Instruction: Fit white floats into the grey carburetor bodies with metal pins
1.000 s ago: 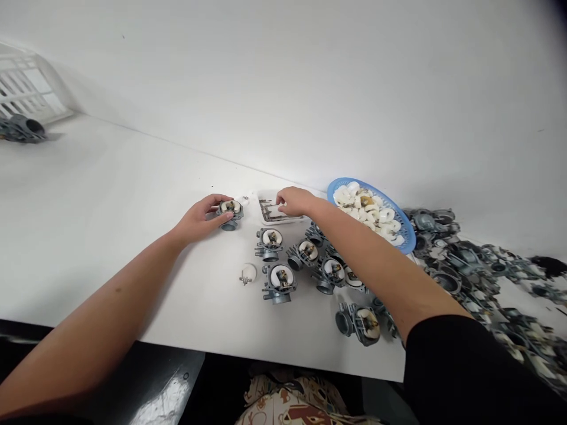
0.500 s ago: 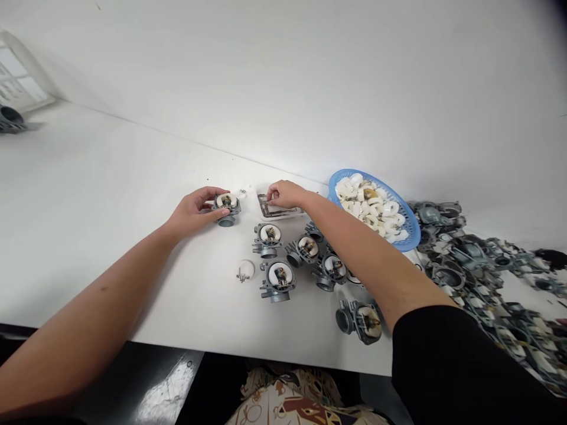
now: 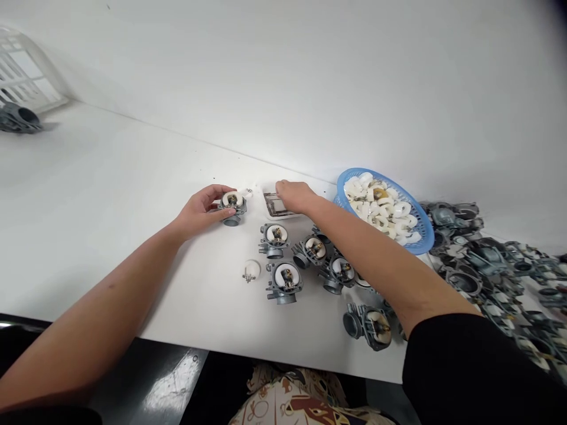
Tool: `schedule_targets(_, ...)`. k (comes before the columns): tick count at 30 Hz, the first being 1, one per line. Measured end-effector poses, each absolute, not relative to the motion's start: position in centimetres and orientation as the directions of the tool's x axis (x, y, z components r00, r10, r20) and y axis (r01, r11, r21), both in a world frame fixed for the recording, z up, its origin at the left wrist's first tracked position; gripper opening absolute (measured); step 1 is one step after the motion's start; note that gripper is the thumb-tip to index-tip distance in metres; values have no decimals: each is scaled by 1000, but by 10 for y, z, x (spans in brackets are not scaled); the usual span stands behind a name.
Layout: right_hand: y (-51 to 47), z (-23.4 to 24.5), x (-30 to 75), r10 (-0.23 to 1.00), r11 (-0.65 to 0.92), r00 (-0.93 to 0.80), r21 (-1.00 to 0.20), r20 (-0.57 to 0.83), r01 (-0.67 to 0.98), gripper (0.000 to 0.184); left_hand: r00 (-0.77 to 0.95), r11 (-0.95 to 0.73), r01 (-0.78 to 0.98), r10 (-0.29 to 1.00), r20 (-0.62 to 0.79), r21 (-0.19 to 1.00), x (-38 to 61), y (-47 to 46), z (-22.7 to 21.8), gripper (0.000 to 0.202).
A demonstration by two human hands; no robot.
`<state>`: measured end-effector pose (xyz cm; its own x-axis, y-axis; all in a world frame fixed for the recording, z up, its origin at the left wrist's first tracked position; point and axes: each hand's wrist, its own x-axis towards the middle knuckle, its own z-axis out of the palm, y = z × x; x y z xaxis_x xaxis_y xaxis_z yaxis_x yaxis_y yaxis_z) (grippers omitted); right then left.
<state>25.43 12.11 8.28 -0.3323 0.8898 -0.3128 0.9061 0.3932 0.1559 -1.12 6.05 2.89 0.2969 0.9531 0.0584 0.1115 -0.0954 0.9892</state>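
My left hand is wrapped around a grey carburetor body with a white float on top, resting on the white table. My right hand reaches into a small white tray of thin metal pins, its fingers curled down and pressed together; what they pinch is hidden. Several more carburetor bodies with white floats lie just nearer to me than both hands. One loose white float lies to their left.
A blue basket of white floats stands to the right of the tray. A heap of grey carburetor parts spreads along the right side. A white crate and one grey part sit at the far left.
My right hand has dipped lower into the small tray. My left hand stays on the same carburetor body. The view has shifted slightly.
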Motion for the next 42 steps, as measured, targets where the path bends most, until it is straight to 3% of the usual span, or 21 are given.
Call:
schedule_targets(4, 113, 99, 265, 900, 416, -380, 157, -215, 896, 36, 264, -74, 153, 964, 32, 985, -8, 58, 33, 59)
schedule_targets(10, 92, 108, 263, 809, 576, -586, -130, -55, 807, 20, 265, -41, 158, 964, -2, 987, -7, 56, 36, 63)
schedule_targets(15, 77, 103, 246, 680, 720, -729, -267, 86, 640, 30, 285, -22, 166, 958, -27, 986, -10, 53, 39, 58)
schedule_targets(21, 73, 97, 236, 745, 652, -665, -159, -44, 741, 31, 296, -46, 192, 955, -13, 980, -10, 54, 37, 59)
schedule_targets(26, 75, 103, 225, 762, 605, -626, -164, -164, 779, 20, 323, -37, 215, 946, -35, 976, -21, 57, 41, 57)
schedule_targets(30, 79, 105, 212, 726, 614, -648, -207, -230, 761, 22, 316, -54, 259, 948, -32, 964, -39, 61, 45, 55)
schedule_targets(35, 85, 101, 197, 653, 559, -630, -294, -421, 776, 18, 297, -77, 276, 955, -8, 958, -42, 64, 41, 59)
schedule_targets(42, 88, 107, 184, 636, 531, -525, -174, -565, 830, 31, 286, -63, 337, 957, -38, 939, -23, 63, 31, 68)
